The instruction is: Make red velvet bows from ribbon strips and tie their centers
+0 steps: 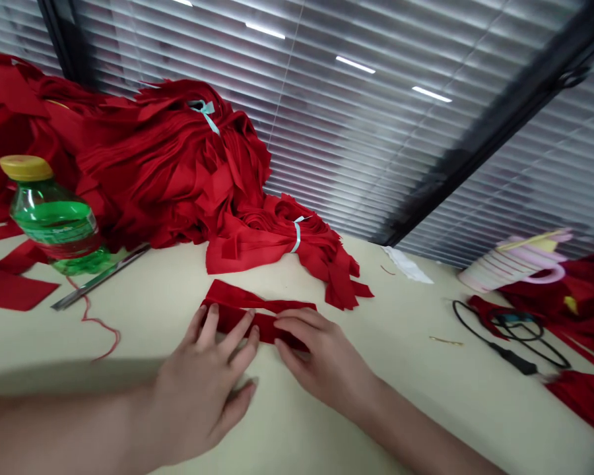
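A small red fabric strip lies folded on the cream table, just in front of me. My left hand rests flat on the table with its fingers spread, the fingertips pressing the strip's left end. My right hand lies beside it, fingers stretched over the strip's right end and touching it. Neither hand grips the cloth.
A big heap of red fabric bundles tied with pale bands fills the back left. A green bottle with a yellow cap and a metal ruler stand left. Black scissors, stacked pink rolls and more red cloth lie right.
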Demonstrator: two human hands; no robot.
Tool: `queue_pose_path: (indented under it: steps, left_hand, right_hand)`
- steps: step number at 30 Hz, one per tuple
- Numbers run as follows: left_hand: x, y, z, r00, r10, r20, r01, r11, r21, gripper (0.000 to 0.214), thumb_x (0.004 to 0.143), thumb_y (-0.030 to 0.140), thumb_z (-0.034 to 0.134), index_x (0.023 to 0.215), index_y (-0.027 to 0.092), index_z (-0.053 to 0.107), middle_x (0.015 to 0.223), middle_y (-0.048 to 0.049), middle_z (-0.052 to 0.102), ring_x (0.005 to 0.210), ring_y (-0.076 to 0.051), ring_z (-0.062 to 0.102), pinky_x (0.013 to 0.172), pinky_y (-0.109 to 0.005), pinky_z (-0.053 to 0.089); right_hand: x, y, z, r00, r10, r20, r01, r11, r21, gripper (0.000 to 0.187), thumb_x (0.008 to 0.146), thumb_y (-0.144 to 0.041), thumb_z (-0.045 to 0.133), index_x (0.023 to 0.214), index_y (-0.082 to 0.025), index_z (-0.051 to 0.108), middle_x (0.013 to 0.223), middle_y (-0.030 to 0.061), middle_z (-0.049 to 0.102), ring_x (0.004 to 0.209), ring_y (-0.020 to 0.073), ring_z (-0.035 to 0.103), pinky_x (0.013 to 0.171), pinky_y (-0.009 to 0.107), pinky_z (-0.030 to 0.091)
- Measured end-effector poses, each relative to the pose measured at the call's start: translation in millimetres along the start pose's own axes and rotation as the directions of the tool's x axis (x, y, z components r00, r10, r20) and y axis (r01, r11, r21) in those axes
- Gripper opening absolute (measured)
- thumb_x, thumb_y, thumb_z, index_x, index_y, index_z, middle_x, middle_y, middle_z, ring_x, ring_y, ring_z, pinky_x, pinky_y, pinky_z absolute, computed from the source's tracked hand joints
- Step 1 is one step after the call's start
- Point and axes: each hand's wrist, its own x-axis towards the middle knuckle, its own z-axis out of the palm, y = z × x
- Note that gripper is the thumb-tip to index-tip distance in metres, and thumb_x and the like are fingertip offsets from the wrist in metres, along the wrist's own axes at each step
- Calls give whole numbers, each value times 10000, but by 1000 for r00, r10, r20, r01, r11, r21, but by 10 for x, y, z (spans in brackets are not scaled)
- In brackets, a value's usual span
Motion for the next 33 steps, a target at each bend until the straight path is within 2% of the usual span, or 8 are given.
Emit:
queue_pose_path:
  steps: [3, 6, 13, 17, 21, 23, 33]
  left_hand:
    - [-10, -12, 1, 1000, 5, 21, -4, 1000, -20, 567, 897, 444, 359, 1368, 129, 389, 1397, -176, 409, 1166, -507, 391, 916, -687, 304]
    - [-20, -22, 2, 1000, -9, 22, 10, 999, -45, 582, 905, 465, 331, 1389, 144, 353, 1414, -150, 394, 1186, -504, 364, 931, -674, 299]
    - [-34, -38, 11, 998, -31, -57, 28, 998, -49, 559, 916, 493, 313, 1338, 145, 427, 1365, -99, 476, 1199, -427, 378, 957, -587, 312]
    - [62, -87, -3, 997, 8, -82, -10, 1000, -25, 466, 925, 438, 342, 1262, 153, 496, 1304, -102, 534, 1151, -384, 436, 919, -565, 345]
    - [189, -169, -2, 992, 114, -63, -114, 993, 10, 268, 903, 199, 401, 1072, 137, 600, 1195, -110, 594, 1079, -336, 481, 884, -505, 388]
    - [232, -205, 8, 988, 134, -79, -134, 991, 8, 254, 882, 124, 422, 1071, 141, 592, 1169, -106, 600, 1077, -300, 481, 894, -474, 393]
    - [295, -237, -19, 985, 93, -146, -108, 989, -99, 224, 915, 180, 447, 1102, 164, 568, 1101, -88, 615, 1062, -245, 501, 905, -431, 422]
  right_hand:
    - [96, -5, 159, 996, 83, 45, -85, 995, 51, 176, 787, -117, 506, 905, -163, 629, 906, 61, 658, 798, 170, 617, 699, 286, 513]
    - [97, 17, 217, 992, 118, 34, -120, 990, 70, 177, 768, -122, 518, 908, -179, 608, 858, 37, 652, 713, 157, 600, 633, 279, 506]
    - [31, 22, 185, 989, 139, 48, -143, 985, 91, 254, 719, -171, 592, 968, -188, 544, 903, 37, 642, 790, 187, 585, 691, 325, 503]
    - [23, 54, 171, 984, 149, 99, -162, 976, 145, 260, 730, -143, 572, 979, -205, 526, 900, 23, 630, 800, 172, 579, 697, 312, 499]
    - [28, 99, 173, 978, 167, 124, -189, 962, 196, 248, 739, -117, 551, 963, -218, 515, 881, 5, 624, 733, 139, 562, 649, 273, 489]
    - [31, 110, 172, 976, 176, 125, -199, 959, 204, 246, 735, -110, 555, 950, -220, 513, 868, 0, 621, 726, 133, 559, 641, 262, 483]
    - [32, 93, 143, 967, 206, 148, -233, 951, 202, 290, 734, -129, 563, 1006, -212, 506, 856, 19, 591, 742, 149, 579, 655, 285, 499]
